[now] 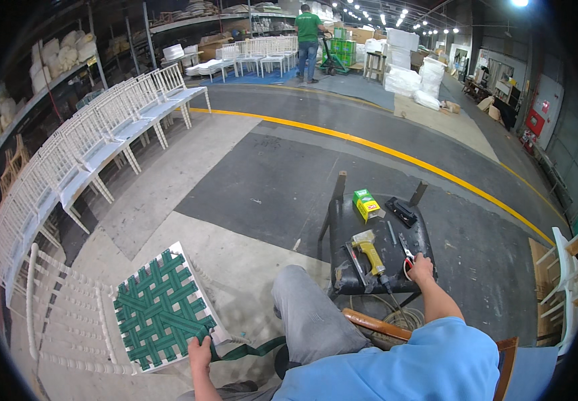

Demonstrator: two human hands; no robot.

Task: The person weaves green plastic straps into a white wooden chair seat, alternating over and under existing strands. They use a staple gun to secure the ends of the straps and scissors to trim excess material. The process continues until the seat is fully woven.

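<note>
My left hand [200, 354] pinches the end part of a green webbing strap [249, 350] at the near corner of a seat woven from green webbing [162, 311]. The seat's white frame [199, 287] belongs to a white chair with a spindled back [68, 314] on my left. On the right, my right hand [422, 269] is closed on the handles of scissors [406, 248], which lie over a worn black seat [342, 240]. Left of the scissors rests a yellow air staple gun [367, 252]. Nearby are a green and yellow box [367, 206], a black tool [402, 211] and a thin stick-like item [392, 233].
A coiled hose [396, 319] lies on the floor below the black seat. Rows of white chairs [95, 144] line the left side; more white chairs [569, 267] stand at right. A person in green [308, 37] stands far off beside a pallet jack [332, 60].
</note>
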